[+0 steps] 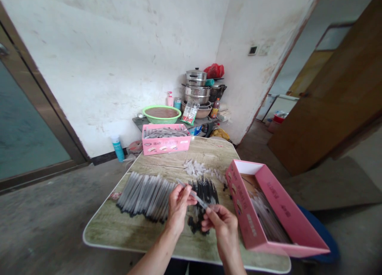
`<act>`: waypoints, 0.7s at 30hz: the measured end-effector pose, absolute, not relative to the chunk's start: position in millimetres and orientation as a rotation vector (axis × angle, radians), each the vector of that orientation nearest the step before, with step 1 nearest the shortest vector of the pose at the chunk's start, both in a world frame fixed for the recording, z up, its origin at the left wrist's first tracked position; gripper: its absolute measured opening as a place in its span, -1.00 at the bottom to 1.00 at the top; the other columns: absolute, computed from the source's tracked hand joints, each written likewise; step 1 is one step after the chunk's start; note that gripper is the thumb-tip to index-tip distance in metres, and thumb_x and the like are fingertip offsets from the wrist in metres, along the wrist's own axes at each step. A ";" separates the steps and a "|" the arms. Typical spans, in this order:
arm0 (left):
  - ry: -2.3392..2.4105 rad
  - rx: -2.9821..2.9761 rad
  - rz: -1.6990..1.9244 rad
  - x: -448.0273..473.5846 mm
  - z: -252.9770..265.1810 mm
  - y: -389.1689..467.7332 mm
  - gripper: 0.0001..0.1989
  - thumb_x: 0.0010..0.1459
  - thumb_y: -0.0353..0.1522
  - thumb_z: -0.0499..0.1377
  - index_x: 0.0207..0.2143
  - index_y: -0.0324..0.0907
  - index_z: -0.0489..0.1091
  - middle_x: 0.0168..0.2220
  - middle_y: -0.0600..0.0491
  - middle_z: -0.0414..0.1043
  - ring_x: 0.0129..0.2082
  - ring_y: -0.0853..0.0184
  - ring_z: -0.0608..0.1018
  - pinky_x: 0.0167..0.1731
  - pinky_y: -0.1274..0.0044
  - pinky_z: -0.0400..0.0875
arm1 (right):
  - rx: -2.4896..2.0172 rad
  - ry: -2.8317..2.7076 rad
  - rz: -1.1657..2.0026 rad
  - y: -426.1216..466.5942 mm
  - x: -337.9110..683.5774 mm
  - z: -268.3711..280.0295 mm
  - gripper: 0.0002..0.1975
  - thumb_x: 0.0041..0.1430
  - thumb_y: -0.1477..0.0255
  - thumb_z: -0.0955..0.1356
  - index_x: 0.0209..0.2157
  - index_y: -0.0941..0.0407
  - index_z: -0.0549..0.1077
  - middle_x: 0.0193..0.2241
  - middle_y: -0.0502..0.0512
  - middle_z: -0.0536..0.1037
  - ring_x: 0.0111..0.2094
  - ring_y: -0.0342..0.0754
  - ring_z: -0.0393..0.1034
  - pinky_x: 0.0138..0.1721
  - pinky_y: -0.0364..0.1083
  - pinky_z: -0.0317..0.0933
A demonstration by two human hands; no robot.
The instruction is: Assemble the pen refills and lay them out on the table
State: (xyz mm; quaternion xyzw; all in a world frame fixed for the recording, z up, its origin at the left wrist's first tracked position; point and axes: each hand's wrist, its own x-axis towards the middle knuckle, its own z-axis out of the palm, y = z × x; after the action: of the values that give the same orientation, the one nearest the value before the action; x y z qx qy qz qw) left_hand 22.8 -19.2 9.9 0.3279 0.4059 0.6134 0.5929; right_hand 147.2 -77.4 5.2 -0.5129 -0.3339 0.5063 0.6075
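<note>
Above the table, both hands hold one translucent plastic tube (199, 200), which slants down to the right. My left hand (178, 205) pinches its upper part. The fingers of my right hand (221, 221) are closed on its lower end, and they hide that tip. Left of the hands lies a row of frosted tubes (146, 193) with black ends. Thin black sticks (204, 189) lie side by side behind and between the hands, with small black pieces (193, 225) below them. A pile of small whitish pieces (193, 167) rests farther back.
To the right, an open pink box (247, 211) holds more translucent tubes. Another pink box (166, 144), full of tubes, stands at the table's (215, 147) far edge. Beyond it are a green basin (161, 119) of brownish liquid and stacked pots (197, 92) against the wall.
</note>
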 end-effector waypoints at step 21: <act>0.946 0.472 1.405 23.9 12.7 -17.1 -0.63 -0.18 -0.17 0.36 -0.50 -0.29 0.38 -0.63 0.06 0.44 -0.67 0.44 0.45 -0.66 0.64 0.39 | -1.157 -1.695 0.006 -87.5 148.2 11.3 -0.77 0.20 0.59 0.27 -0.18 0.13 0.51 -0.34 0.16 0.55 -0.31 -0.06 0.49 -0.29 -0.16 0.38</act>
State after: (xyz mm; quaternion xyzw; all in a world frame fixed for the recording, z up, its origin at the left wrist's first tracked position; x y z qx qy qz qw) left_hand 23.9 -17.1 12.7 0.2068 0.4142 0.6156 0.6378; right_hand 148.2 -87.5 11.3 -0.4820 -0.7064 0.0026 0.5183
